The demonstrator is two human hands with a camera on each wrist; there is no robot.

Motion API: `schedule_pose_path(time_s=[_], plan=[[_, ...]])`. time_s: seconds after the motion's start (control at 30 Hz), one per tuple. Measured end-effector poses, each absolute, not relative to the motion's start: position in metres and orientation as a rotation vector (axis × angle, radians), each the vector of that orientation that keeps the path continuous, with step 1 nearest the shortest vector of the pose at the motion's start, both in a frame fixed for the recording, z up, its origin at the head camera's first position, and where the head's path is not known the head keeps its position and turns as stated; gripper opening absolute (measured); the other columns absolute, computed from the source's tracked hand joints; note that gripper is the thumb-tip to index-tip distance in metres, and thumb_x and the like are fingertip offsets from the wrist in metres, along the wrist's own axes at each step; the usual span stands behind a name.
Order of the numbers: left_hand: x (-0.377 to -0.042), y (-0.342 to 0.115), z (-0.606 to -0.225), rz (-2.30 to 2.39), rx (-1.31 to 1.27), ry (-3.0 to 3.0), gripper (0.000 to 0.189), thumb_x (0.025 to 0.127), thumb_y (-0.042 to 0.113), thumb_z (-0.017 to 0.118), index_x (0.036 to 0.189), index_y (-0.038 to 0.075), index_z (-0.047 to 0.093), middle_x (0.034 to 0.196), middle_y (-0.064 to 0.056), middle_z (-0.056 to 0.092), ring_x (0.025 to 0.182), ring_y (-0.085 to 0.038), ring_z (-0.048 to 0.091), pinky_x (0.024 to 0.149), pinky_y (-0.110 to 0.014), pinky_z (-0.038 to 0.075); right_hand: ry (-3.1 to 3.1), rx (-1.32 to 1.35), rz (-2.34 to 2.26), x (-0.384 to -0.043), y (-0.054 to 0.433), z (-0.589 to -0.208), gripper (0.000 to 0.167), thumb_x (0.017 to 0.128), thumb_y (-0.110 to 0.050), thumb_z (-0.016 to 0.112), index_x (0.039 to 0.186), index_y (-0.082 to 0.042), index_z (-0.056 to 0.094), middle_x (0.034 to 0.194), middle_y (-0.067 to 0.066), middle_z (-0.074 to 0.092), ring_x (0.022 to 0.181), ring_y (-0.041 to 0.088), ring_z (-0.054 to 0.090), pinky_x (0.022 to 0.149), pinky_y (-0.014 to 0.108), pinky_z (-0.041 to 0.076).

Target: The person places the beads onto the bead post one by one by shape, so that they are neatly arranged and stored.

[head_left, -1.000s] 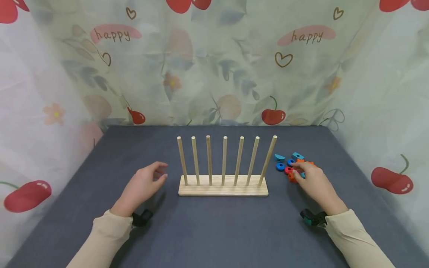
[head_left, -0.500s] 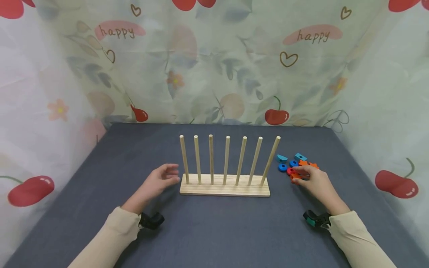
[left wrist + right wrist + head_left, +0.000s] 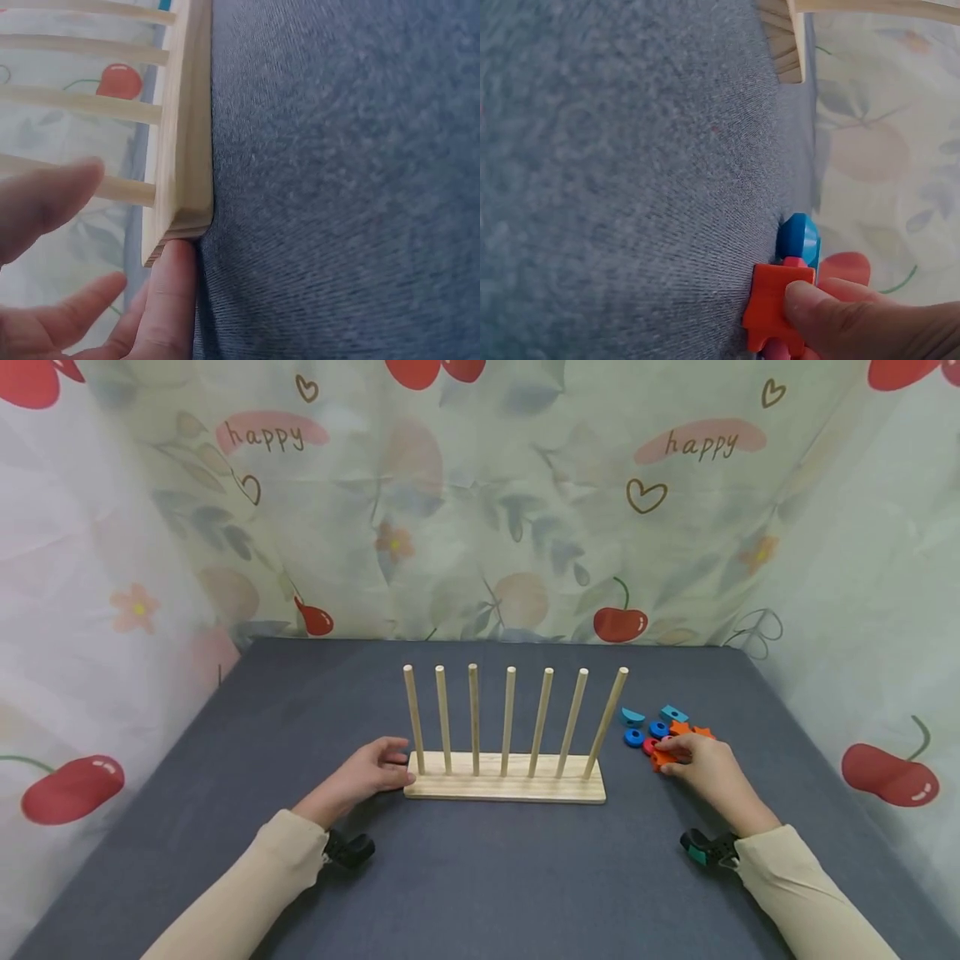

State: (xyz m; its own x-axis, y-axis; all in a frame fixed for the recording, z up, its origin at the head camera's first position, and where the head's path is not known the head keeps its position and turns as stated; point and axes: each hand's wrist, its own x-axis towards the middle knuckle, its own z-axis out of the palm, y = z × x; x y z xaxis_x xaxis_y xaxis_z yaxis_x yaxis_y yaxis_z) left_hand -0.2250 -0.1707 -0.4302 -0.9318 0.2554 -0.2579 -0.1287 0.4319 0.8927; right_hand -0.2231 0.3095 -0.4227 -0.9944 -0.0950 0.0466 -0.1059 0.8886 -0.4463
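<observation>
A wooden peg stand (image 3: 506, 787) with a row of several upright dowels stands in the middle of the table in the head view. My left hand (image 3: 375, 770) is at its left end. In the left wrist view, a fingertip (image 3: 177, 259) touches the end of the base (image 3: 193, 150), and another finger reaches over near the closest dowel. My right hand (image 3: 705, 766) pinches an orange star-shaped bead (image 3: 774, 300) at the near side of a small pile of beads, the thumb on its side. The fingers behind the bead are partly hidden.
Beside the right hand lie blue round beads (image 3: 634, 737), a light-blue half-round piece (image 3: 632, 717), a light-blue block with a hole (image 3: 673, 714), a red bead (image 3: 649, 746) and more orange stars (image 3: 678, 727). A patterned curtain (image 3: 480, 527) surrounds the dark table (image 3: 495, 885).
My left hand has moved right, from beside the stand to contact with its left end. The right hand's fingers have closed on the orange star-shaped bead.
</observation>
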Motion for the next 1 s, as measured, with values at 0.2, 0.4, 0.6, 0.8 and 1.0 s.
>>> schedule_pose_path(time_s=[0.2,0.4,0.6,0.8,1.0], plan=[[-0.231,-0.169,-0.433,1.39,0.206,2.382,0.076,0.082,0.012,0.077,0.144,0.0,0.037,0.133,-0.025,0.048,0.118,-0.035,0.054,0.093,-0.044,0.048,-3.044,0.203,0.668,-0.224,0.308,-0.42,0.029,0.081,-0.008,0.077,0.108,0.001,0.071,0.105,0.022,0.069,0.094,0.034,0.065,0.081,0.049,0.052],[-0.236,-0.169,-0.432,1.331,0.282,2.387,0.082,0.073,0.003,0.082,0.142,-0.005,0.038,0.129,-0.025,0.049,0.116,-0.035,0.055,0.093,-0.042,0.048,-3.055,0.201,0.66,-0.226,0.306,-0.417,0.027,0.081,-0.008,0.076,0.105,0.002,0.071,0.1,0.019,0.071,0.092,0.032,0.064,0.081,0.048,0.052],[-0.242,-0.169,-0.432,1.232,0.294,2.425,0.081,0.068,-0.004,0.084,0.138,-0.006,0.043,0.126,-0.023,0.048,0.113,-0.033,0.055,0.09,-0.039,0.05,-3.073,0.163,0.635,-0.229,0.306,-0.415,0.026,0.08,-0.01,0.077,0.103,0.0,0.072,0.105,0.021,0.069,0.094,0.035,0.062,0.081,0.049,0.051],[-0.245,-0.167,-0.433,1.204,0.279,2.454,0.078,0.064,-0.008,0.084,0.133,-0.005,0.048,0.122,-0.02,0.048,0.107,-0.029,0.056,0.086,-0.035,0.05,-3.105,0.123,0.658,-0.231,0.307,-0.413,0.028,0.08,-0.012,0.078,0.105,-0.001,0.073,0.107,0.022,0.069,0.096,0.036,0.061,0.082,0.05,0.049],[-0.246,-0.167,-0.434,1.21,0.295,2.442,0.078,0.064,-0.008,0.084,0.133,-0.007,0.047,0.123,-0.022,0.049,0.106,-0.03,0.056,0.086,-0.035,0.05,-3.122,0.116,0.691,-0.231,0.309,-0.414,0.029,0.08,-0.014,0.079,0.105,-0.002,0.073,0.106,0.021,0.069,0.096,0.034,0.061,0.081,0.048,0.049]])
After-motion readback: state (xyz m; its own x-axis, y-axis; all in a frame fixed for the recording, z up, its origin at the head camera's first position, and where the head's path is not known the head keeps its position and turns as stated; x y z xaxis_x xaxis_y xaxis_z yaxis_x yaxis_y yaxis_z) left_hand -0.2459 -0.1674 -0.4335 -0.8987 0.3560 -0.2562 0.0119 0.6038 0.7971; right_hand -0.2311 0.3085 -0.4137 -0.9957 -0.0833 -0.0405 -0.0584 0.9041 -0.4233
